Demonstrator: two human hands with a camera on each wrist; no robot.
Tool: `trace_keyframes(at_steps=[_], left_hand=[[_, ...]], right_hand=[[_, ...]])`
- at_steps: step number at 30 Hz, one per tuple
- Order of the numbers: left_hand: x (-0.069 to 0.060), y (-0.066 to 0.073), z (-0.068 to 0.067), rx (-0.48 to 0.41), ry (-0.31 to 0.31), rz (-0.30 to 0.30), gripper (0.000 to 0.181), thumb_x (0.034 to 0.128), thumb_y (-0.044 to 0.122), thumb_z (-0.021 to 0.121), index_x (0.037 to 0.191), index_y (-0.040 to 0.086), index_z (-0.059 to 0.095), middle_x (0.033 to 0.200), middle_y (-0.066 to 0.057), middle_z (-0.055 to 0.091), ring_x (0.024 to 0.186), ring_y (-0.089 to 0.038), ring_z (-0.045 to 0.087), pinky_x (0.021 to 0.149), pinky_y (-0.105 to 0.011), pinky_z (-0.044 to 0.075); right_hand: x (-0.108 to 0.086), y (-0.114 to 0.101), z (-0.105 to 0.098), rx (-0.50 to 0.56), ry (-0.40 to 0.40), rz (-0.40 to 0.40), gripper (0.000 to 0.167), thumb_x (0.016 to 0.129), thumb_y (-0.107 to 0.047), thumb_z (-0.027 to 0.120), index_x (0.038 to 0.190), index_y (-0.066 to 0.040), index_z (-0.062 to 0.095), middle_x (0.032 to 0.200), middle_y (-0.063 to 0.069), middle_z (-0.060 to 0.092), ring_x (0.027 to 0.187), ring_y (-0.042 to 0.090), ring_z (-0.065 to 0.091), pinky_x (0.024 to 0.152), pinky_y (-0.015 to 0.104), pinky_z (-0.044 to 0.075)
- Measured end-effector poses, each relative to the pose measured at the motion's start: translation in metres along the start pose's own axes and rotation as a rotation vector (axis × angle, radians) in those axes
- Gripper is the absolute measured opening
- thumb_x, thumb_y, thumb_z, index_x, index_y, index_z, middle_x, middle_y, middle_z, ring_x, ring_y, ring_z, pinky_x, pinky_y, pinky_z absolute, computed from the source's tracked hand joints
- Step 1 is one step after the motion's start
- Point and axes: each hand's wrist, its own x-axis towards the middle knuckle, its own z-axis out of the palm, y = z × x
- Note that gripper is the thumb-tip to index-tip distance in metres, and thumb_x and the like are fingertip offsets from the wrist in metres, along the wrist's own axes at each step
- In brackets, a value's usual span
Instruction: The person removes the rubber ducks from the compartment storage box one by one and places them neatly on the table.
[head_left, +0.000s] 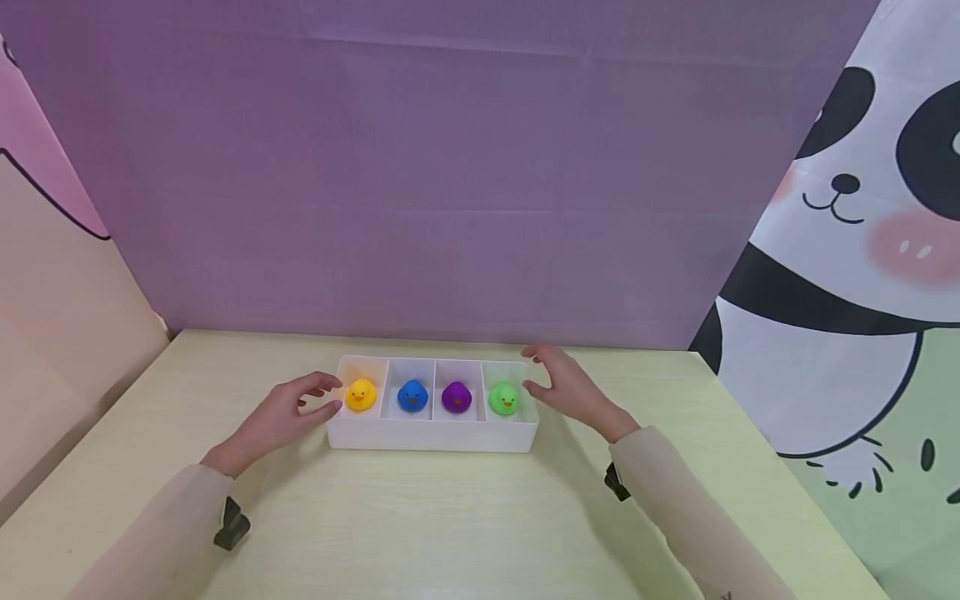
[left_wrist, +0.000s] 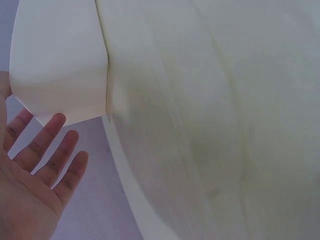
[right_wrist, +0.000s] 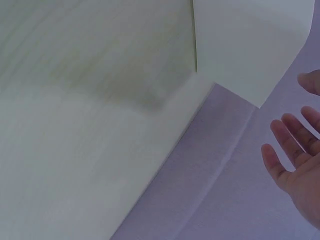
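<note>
Four round toy ducks (head_left: pixel 412 397) (yellow, blue, purple, green) in white rectangular divided box (head_left: pixel 433 435). Left hand (head_left: pixel 281 415) 9 o'clock, right hand (head_left: pixel 567 385) 3 o'clock, fingers and thumbs apart.

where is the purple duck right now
In the head view, the purple duck sits just right of centre in the white tray, in the third compartment from the left, between the blue duck and the green duck.
</note>
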Motion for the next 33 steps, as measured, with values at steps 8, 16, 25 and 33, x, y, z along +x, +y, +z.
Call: trace_keyframes(at_steps=[8, 16, 25, 33], left_hand=[[-0.001, 0.001, -0.001, -0.001, -0.001, -0.002, 0.036, 0.0869, 0.025, 0.062, 0.118, 0.008, 0.056, 0.119, -0.013, 0.059, 0.104, -0.032, 0.054, 0.086, -0.048, 0.047], [0.0, 0.0, -0.001, 0.005, 0.005, 0.004, 0.036, 0.0866, 0.025, 0.062, 0.117, 0.008, 0.056, 0.118, -0.013, 0.06, 0.103, -0.032, 0.055, 0.085, -0.048, 0.048], [0.001, -0.002, 0.0, 0.008, -0.001, -0.015, 0.036, 0.0869, 0.026, 0.062, 0.118, 0.009, 0.056, 0.118, -0.012, 0.059, 0.104, -0.031, 0.054, 0.085, -0.047, 0.048], [0.001, -0.002, 0.0, -0.001, -0.001, -0.013, 0.036, 0.0868, 0.026, 0.062, 0.118, 0.009, 0.055, 0.119, -0.012, 0.059, 0.104, -0.031, 0.054, 0.086, -0.047, 0.048]], right_hand=[[0.01, 0.003, 0.001, -0.12, -0.067, -0.067, 0.039, 0.08, -0.01, 0.066, 0.115, -0.001, 0.053, 0.116, 0.013, 0.058, 0.108, 0.029, 0.054, 0.094, 0.043, 0.043], [0.014, 0.001, 0.006, -0.219, -0.1, -0.136, 0.038, 0.077, -0.009, 0.069, 0.112, -0.004, 0.057, 0.112, 0.008, 0.06, 0.109, 0.026, 0.054, 0.092, 0.047, 0.042], [0.015, -0.004, 0.015, -0.342, -0.188, -0.161, 0.039, 0.076, -0.008, 0.07, 0.113, -0.008, 0.057, 0.113, 0.006, 0.06, 0.109, 0.026, 0.053, 0.09, 0.046, 0.042], [0.019, -0.007, 0.016, -0.385, -0.236, -0.182, 0.039, 0.075, -0.007, 0.071, 0.112, -0.009, 0.059, 0.112, 0.005, 0.061, 0.108, 0.025, 0.054, 0.089, 0.045, 0.041]])
